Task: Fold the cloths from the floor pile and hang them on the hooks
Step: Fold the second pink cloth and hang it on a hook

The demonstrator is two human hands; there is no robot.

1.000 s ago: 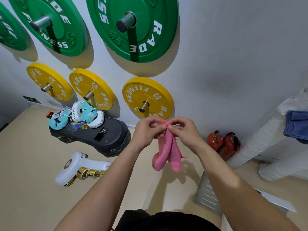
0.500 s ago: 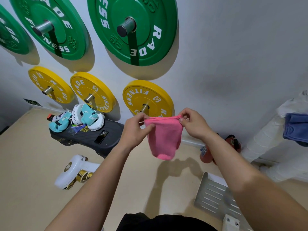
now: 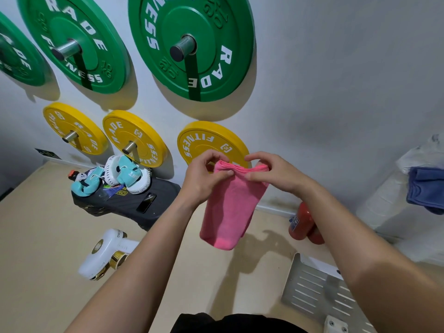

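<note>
Both hands have drawn closer, left hand point(image 3: 204, 175) and right hand point(image 3: 271, 171) each keeping a pinching grip on the pink cloth's point(image 3: 230, 207) gathered top edge, hanging mid-air, apparently to square the fold.

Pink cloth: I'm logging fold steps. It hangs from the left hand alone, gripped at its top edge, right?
No. In the head view the pink cloth hangs from both hands: the left hand and the right hand each grip its top edge.
</note>
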